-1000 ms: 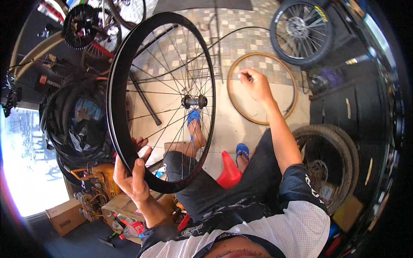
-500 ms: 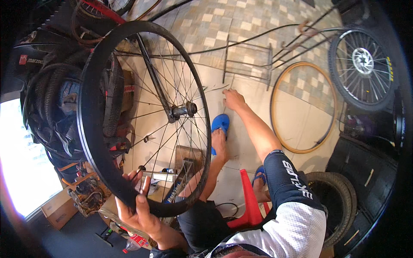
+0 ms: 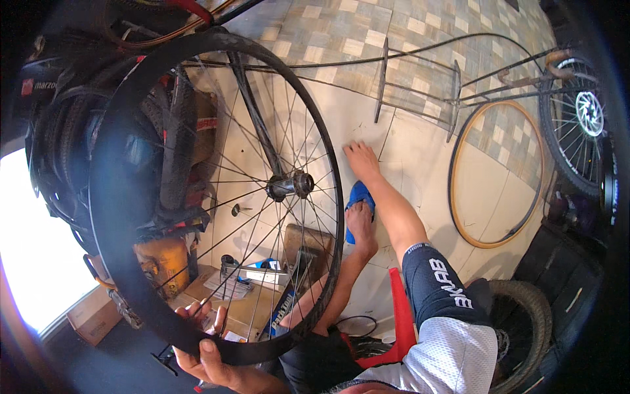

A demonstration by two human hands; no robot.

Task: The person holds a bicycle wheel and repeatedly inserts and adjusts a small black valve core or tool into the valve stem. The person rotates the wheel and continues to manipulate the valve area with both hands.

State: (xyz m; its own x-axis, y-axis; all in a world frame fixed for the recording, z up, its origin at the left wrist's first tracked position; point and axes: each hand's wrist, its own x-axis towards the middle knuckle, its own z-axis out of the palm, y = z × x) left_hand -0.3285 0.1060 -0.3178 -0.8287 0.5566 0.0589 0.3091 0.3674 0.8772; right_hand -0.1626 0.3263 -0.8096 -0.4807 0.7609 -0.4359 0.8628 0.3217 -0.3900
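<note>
A black spoked bicycle wheel (image 3: 333, 148) stands in front of me, its hub (image 3: 290, 186) near the middle of the view. My left hand (image 3: 210, 354) grips the lower rim, thumb on the near side and fingers reaching in among the spokes. My right hand (image 3: 362, 160) is stretched forward just beyond the rim's right side, palm down, fingers slightly bent and apart. Nothing shows in it. A dark bar (image 3: 257, 118) slants down to the hub. Below the hub, a stand with a blue side (image 3: 281, 314) is partly hidden by the wheel and my leg.
A tan-edged tyre (image 3: 457, 177) lies on the floor to the right, near a metal rack (image 3: 420, 92) and a disc-brake wheel (image 3: 569, 125). Piled tyres (image 3: 72, 144) crowd the left. A red stool (image 3: 401, 315) and a knobby-tyred wheel (image 3: 535, 315) are close by my right side.
The view has shifted, and the wheel appears lower and more to the right. My right hand is closer to the rim. My left hand keeps its grip on it.
</note>
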